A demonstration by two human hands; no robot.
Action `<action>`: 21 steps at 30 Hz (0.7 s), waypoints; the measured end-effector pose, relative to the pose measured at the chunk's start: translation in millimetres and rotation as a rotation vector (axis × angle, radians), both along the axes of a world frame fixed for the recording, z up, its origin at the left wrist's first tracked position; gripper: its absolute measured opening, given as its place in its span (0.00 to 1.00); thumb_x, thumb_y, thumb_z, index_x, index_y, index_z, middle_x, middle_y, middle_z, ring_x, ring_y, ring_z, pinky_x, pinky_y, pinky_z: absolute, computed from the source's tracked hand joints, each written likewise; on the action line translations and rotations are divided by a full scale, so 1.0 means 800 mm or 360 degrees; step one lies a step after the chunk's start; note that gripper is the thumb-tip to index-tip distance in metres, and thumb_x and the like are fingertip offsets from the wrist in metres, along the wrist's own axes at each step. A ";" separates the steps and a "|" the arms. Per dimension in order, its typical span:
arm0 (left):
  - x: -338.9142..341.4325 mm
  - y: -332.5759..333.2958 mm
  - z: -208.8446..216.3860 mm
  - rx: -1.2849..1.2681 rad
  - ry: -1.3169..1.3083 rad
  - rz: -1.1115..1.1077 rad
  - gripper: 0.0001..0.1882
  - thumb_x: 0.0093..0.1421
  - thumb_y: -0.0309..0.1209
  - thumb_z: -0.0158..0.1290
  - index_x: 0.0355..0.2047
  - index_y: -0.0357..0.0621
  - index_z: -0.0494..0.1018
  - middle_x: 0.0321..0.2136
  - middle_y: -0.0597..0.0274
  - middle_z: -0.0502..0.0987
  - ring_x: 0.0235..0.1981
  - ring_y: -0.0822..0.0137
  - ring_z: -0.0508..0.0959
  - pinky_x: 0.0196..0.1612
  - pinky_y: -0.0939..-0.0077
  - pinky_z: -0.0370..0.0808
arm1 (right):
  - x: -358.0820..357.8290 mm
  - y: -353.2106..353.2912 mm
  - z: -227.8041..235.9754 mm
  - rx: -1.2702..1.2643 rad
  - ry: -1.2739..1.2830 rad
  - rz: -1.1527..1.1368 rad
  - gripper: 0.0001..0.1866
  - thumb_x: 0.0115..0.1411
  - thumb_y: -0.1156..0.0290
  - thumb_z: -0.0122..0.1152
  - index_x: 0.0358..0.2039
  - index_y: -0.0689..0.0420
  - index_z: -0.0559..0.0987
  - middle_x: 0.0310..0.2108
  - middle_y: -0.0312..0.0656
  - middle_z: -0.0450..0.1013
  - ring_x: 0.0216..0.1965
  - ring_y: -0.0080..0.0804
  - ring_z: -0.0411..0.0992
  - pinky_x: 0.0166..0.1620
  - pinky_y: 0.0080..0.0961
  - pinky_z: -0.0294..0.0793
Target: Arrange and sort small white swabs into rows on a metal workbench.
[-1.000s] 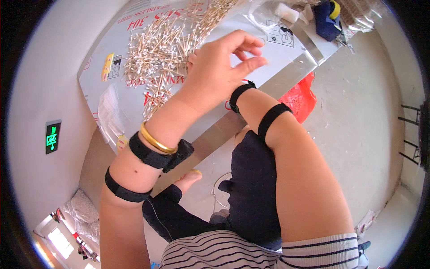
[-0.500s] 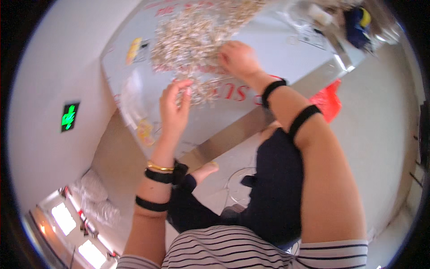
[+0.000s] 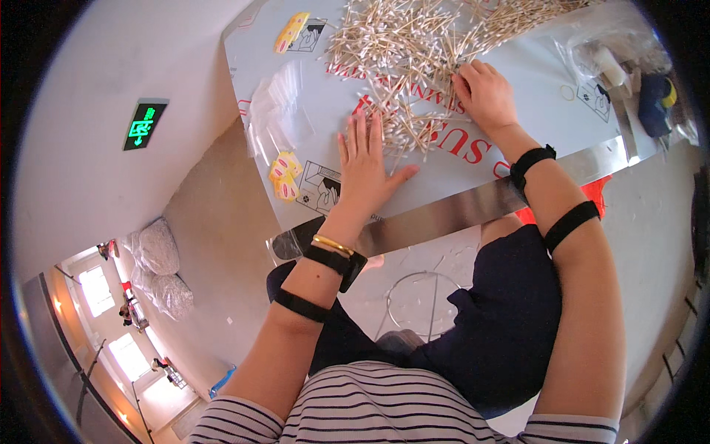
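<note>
A large heap of cotton swabs (image 3: pixel 396 37) with pale sticks and white tips lies on the table (image 3: pixel 543 89), and a smaller loose bunch spreads toward me. My left hand (image 3: pixel 364 166) rests palm down at the near left of this bunch, fingers stretched and thumb out to the right, its fingertips at the swabs. At the bunch's right side, my right hand (image 3: pixel 488 96) has its fingers curled inward among cotton swabs. Its fingertips are partly hidden, and how many swabs are between them is unclear.
Clear plastic bags (image 3: pixel 277 111) and yellow printed cards (image 3: pixel 285 176) lie left, with another yellow card (image 3: pixel 291 33) behind. At the right are crumpled clear plastic (image 3: pixel 603 55) and a dark blue object (image 3: pixel 654 103). A metal strip (image 3: pixel 444 213) runs along the table's near edge.
The view has shifted, so the table sits farther right in it. My left hand has gone from a bent, half-closed pose to flat with spread fingers. My right hand stays beside the swabs.
</note>
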State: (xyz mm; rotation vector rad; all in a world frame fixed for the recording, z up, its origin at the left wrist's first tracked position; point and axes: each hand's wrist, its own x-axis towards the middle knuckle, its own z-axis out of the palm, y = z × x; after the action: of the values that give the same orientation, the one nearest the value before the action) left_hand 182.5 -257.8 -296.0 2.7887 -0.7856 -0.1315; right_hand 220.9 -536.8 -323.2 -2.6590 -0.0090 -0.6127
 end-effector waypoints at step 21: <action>0.005 0.040 0.005 -0.0193 -0.0096 0.0100 0.59 0.50 0.52 0.67 0.72 0.38 0.46 0.70 0.46 0.55 0.72 0.44 0.53 0.72 0.44 0.45 | 0.000 -0.003 -0.005 -0.0108 0.0017 -0.0008 0.10 0.65 0.60 0.56 0.33 0.53 0.76 0.32 0.40 0.73 0.39 0.43 0.75 0.39 0.42 0.77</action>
State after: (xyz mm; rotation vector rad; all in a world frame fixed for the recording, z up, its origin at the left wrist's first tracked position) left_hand 186.9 -225.5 -292.3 2.7100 -0.6943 0.0108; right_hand 221.1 -539.3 -327.6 -2.7283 -0.0207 -0.6098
